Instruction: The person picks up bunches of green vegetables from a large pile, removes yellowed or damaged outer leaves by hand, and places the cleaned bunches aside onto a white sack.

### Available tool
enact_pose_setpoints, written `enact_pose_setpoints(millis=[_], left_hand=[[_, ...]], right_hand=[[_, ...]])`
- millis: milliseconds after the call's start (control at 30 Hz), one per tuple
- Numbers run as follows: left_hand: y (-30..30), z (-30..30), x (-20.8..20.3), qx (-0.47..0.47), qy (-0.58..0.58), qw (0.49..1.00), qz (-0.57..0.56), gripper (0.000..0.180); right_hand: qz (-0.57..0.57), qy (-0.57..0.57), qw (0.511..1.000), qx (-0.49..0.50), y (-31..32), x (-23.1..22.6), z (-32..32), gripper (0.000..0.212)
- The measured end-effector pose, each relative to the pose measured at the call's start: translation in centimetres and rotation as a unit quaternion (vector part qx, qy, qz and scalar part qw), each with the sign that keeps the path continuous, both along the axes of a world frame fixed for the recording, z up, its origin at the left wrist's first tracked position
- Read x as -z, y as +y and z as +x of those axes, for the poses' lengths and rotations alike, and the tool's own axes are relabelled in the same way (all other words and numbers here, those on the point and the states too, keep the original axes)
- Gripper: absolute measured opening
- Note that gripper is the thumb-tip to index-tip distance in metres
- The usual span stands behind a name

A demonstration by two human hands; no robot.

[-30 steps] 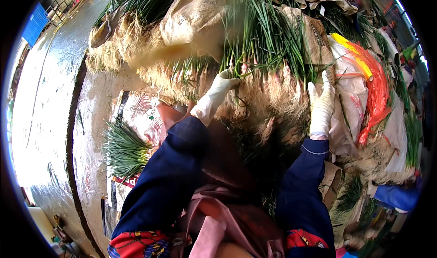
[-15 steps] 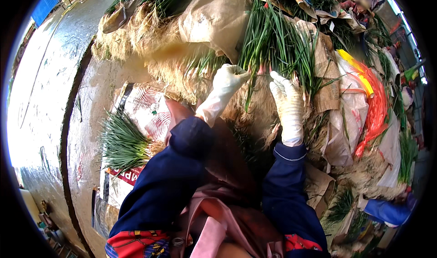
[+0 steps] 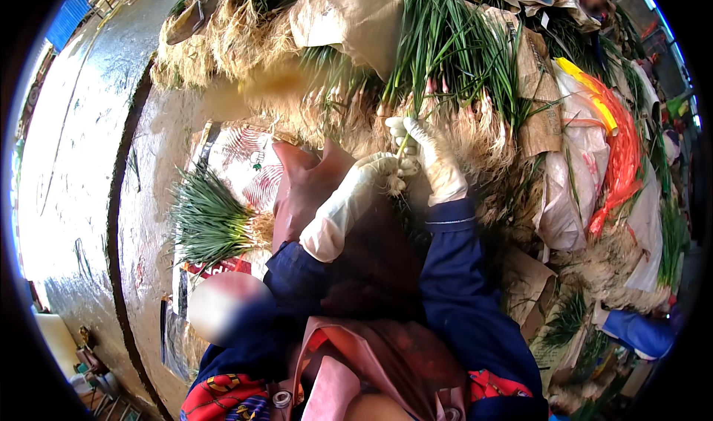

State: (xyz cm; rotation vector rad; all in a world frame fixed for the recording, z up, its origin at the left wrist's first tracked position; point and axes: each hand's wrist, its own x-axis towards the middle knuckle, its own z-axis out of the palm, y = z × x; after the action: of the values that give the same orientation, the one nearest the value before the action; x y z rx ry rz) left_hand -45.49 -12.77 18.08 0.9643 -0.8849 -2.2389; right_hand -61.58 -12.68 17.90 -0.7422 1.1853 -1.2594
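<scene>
My two gloved hands meet in front of the pile, over my dark reddish apron [image 3: 356, 258]. A single spring onion [image 3: 403, 148] is held between them, its pale end with roots hanging low. My right hand [image 3: 440, 162] has its fingers curled round the stalk. My left hand [image 3: 356, 191], closed, pinches lower down by the roots. Just beyond lie many spring onions [image 3: 453, 50], green leaves pointing away and long straw-coloured roots facing me. To my left, a sorted bunch of spring onions [image 3: 212, 213] lies on a printed sack [image 3: 241, 157].
A brown paper sheet [image 3: 345, 20] covers part of the pile. Right of it are a white plastic sack [image 3: 564, 191] and red plastic netting [image 3: 620, 176]. Wet concrete [image 3: 67, 146] with a dark groove [image 3: 115, 220] runs along the left. Another person's blue sleeve [image 3: 639, 333] shows lower right.
Both hands have drawn back from the pile toward me and come together. A spring onion now shows between them. The right hand, earlier loosely open, has closed.
</scene>
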Motion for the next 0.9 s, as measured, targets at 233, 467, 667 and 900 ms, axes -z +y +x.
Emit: enact_pose_setpoints(millis=[233, 467, 667, 900], left_hand=[[0.5, 0.3, 2.0, 0.048, 0.055, 0.997, 0.015, 0.031], [0.8, 5.3, -0.4, 0.106, 0.275, 0.953, 0.076, 0.038], [-0.3, 6.6, -1.0, 0.000, 0.328, 0.943, 0.047, 0.033], [-3.5, 5.1, -1.3, -0.042, 0.342, 0.939, -0.014, 0.033]], right_hand=[[-0.096, 0.755, 0.646, 0.065, 1.9, -0.5, 1.4, 0.018], [0.090, 0.470, 0.871, 0.107, 6.2, 5.4, -8.7, 0.026], [0.092, 0.549, 0.829, 0.048, 1.6, 0.2, 1.3, 0.033], [0.060, 0.130, 0.982, 0.120, -1.1, 4.5, -1.1, 0.029]])
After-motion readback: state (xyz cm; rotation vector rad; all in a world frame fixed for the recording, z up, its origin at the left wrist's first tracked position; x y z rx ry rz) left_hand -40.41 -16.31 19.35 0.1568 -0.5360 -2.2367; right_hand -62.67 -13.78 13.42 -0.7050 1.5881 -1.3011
